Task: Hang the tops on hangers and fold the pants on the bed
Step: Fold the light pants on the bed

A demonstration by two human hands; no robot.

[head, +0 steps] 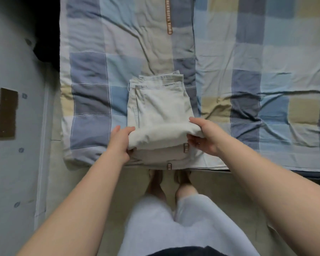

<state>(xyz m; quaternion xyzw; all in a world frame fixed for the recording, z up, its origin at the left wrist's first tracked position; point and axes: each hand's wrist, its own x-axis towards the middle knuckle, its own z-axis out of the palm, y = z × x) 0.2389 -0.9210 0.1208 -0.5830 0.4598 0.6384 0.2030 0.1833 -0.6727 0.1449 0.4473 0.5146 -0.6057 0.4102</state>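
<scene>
Head view.

A: Pants, position?

B: Pants lie on the bed near its front edge, stacked into a compact rectangle with the waistband end farthest away.

A: Hands?

B: Left hand grips the near left corner of the bundle, thumb on top and fingers curled beneath. Right hand pinches the near right corner the same way. Both hold the pants only.

A: Progress?

B: Judged: this pair is almost done, and only squaring or releasing the last fold is left. No tops or hangers are in view, so that half cannot be assessed.

A: Surroundings, obstructions?

B: Bed cover is checked and wrinkled. A dark shape sits at the far left corner, too dim to identify. Feet stand on the floor at the bed edge. Nothing touches the pants apart from the hands and the bed, and I see nothing in the way.
</scene>
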